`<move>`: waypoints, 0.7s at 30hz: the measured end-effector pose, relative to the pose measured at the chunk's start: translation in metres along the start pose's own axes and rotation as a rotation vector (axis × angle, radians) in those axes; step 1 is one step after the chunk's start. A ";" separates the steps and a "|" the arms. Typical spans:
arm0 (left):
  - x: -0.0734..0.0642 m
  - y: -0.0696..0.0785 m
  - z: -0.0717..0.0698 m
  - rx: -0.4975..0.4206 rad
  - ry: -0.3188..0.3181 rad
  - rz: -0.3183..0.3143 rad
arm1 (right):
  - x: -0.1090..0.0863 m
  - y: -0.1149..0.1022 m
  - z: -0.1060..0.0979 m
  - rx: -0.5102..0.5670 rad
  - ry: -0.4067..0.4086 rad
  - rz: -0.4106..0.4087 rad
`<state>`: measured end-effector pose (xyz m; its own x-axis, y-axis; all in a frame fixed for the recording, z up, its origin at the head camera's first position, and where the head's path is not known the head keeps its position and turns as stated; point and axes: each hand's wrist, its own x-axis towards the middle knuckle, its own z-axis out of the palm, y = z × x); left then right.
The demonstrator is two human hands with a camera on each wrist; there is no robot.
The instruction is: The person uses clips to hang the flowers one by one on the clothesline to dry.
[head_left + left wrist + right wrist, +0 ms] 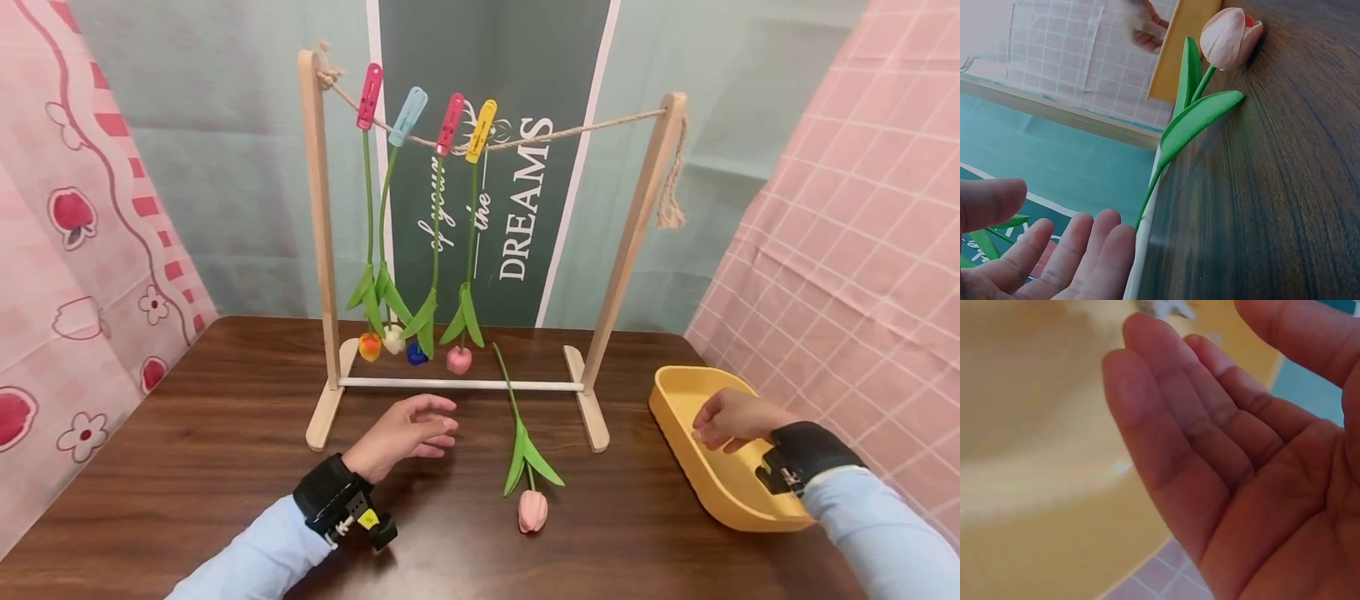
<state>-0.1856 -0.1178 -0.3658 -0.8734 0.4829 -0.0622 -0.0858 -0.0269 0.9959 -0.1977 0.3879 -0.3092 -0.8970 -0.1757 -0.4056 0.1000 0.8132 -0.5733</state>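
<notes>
My left hand (408,435) hovers over the table, fingers loosely bent and holding nothing, left of a pink artificial tulip (532,510). That tulip lies on the wood with its bloom towards me and its stem reaching under the white bar. In the left wrist view its green leaves (1200,122) show beyond my fingertips. Over the yellow tray (660,404) at the right is my right hand (738,417), the fingers slightly curled. The right wrist view shows that palm (1272,506) bare, thumb apart from the fingers.
Behind my left hand stands a wooden frame (633,242) with a rope (581,131) strung across. Several tulips hang head down from it by clothespins: red (369,96), light blue (408,117) and yellow (481,132) ones. A white bar (525,386) joins the frame's feet.
</notes>
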 end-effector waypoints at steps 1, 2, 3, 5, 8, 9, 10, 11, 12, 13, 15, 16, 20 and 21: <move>0.000 0.000 -0.001 0.000 0.001 0.002 | 0.001 0.001 0.002 -0.016 -0.014 0.012; 0.000 0.000 -0.001 0.002 0.001 0.003 | 0.002 0.001 0.004 -0.032 -0.024 0.027; 0.000 0.000 -0.002 0.003 0.001 0.003 | 0.003 0.002 0.006 -0.046 -0.034 0.042; 0.000 0.000 -0.002 0.008 0.000 0.004 | 0.003 0.003 0.009 -0.068 -0.053 0.063; 0.001 0.000 -0.003 0.006 0.000 0.004 | 0.003 0.003 0.015 -0.078 -0.080 0.104; 0.001 0.000 -0.003 0.006 -0.002 0.003 | 0.002 0.003 0.017 -0.078 -0.089 0.114; 0.001 0.000 -0.003 0.006 -0.002 0.003 | 0.002 0.003 0.019 -0.082 -0.098 0.117; 0.001 0.000 -0.003 0.004 -0.002 0.002 | 0.002 0.004 0.020 -0.084 -0.101 0.127; 0.002 0.000 -0.003 0.001 0.001 -0.001 | 0.002 0.004 0.021 -0.087 -0.102 0.137; 0.002 -0.001 -0.003 0.000 0.003 -0.003 | 0.003 0.004 0.022 -0.091 -0.101 0.140; 0.002 -0.001 -0.003 0.001 0.006 -0.004 | 0.003 0.005 0.023 -0.097 -0.098 0.143; 0.002 -0.001 -0.003 0.000 0.007 -0.005 | 0.004 0.006 0.023 -0.097 -0.096 0.145; 0.002 0.000 -0.004 -0.001 0.009 -0.005 | 0.005 0.007 0.027 -0.092 -0.095 0.144; 0.002 0.000 -0.004 -0.004 0.009 -0.006 | 0.005 0.007 0.028 -0.087 -0.094 0.141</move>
<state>-0.1891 -0.1208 -0.3660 -0.8773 0.4751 -0.0685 -0.0927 -0.0275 0.9953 -0.1891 0.3776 -0.3353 -0.8320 -0.1042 -0.5449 0.1807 0.8777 -0.4438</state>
